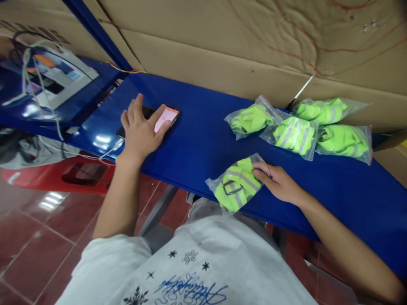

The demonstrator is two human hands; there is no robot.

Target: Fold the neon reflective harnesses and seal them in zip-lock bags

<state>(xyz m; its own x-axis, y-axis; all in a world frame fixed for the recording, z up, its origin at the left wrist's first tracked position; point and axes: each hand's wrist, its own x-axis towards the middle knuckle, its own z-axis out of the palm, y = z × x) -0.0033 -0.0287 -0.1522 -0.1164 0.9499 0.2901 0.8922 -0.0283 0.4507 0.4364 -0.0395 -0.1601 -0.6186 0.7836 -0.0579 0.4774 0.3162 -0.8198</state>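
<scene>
My left hand (140, 129) lies over a phone (168, 117), fingers spread, with the thumb and a fingertip at its lit pink-and-orange screen. Under that hand, a dark flat object is partly covered, and a white cable plug (118, 145) shows at its near side. Close to the table's front edge, my right hand (276, 181) pinches the right corner of a clear plastic bag (237, 186). Folded neon-green fabric with grey reflective strips and a dark rectangular outline fills it. Several similar bags (295, 135) lie together farther back on the right.
The blue table (190, 144) runs along a cardboard-covered wall (197, 55). At the left, a white tray-like box (68, 80) holds small items and tangled cables. A red plastic stool (57, 173) stands below, on the tiled floor. Part of another person's hand (6, 45) shows at the left edge.
</scene>
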